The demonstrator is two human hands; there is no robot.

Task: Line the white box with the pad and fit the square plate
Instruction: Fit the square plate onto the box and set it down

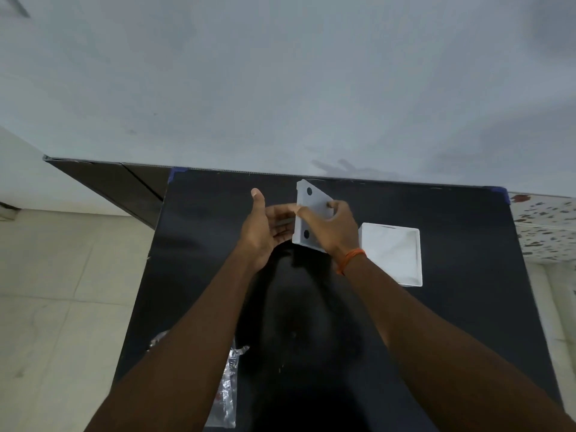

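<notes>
My right hand (332,227) grips a white square plate (307,210) with round dark holes near its corners, held tilted above the black table. My left hand (263,227) is beside the plate's left edge, palm turned toward it, thumb up and fingers spread; its fingertips reach behind the plate, and I cannot tell whether they touch it. The white box (391,254), open on top, stands on the table just right of my right wrist. Something pale shows inside it, perhaps the pad.
The black table (452,307) ends at a grey wall behind it. A crinkled clear plastic wrapper (227,388) lies near the front left edge. A speckled counter (545,226) adjoins on the right; pale floor tiles lie to the left.
</notes>
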